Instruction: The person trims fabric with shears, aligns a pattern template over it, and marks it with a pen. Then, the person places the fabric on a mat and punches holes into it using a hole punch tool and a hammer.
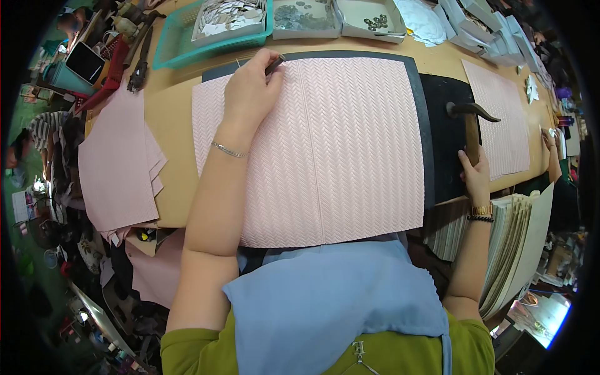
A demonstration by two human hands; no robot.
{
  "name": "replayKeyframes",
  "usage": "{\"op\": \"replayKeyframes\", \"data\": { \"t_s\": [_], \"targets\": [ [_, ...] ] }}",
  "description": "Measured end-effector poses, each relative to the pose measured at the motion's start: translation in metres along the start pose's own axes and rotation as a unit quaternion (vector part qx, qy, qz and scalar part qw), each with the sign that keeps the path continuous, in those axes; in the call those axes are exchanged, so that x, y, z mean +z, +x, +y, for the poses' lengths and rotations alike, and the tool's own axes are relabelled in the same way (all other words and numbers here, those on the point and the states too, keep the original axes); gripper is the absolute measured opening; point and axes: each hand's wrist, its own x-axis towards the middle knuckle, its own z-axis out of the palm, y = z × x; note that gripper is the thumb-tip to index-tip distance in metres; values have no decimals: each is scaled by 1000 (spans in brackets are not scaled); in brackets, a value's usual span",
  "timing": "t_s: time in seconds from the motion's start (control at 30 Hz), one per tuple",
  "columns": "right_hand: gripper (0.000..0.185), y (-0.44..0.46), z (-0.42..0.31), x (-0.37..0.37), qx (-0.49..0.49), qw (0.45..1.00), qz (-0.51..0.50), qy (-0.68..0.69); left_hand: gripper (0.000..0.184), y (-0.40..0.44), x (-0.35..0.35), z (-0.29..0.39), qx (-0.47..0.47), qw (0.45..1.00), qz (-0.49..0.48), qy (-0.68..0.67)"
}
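Note:
A pale pink sheet [362, 150] with a woven herringbone texture and a seam line down its middle lies in front of me, on a dark board [429, 156]. My left hand [253, 87] rests at the sheet's far edge, fingers closed round a short dark metal rod [274, 64] that looks like a punch. Its lower tip is hidden by the hand. Off to the right, my right hand [476, 174] grips the wooden handle of a hammer [472, 128] with a curved metal head, over a black pad [445, 137].
Far side: a teal basket [172, 47], a box of small discs [306, 22] and a box of metal pieces [369, 22]. Pink sheets lie left [115, 162] and right [500, 119]. Stacked boards [515, 244] stand by my right arm. Another person's hand [550, 140] shows far right.

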Motion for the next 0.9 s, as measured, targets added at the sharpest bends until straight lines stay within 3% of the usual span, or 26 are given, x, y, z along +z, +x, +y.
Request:
{"op": "replayKeyframes", "data": {
  "t_s": [0.43,0.9],
  "targets": [
    [27,0,-4,2,2,999,12,-49,16,7,7,-5,-10,988,35,-150],
    [25,1,-2,1,1,999,8,-50,17,5,3,1,7,981,80,-179]
  ]
}}
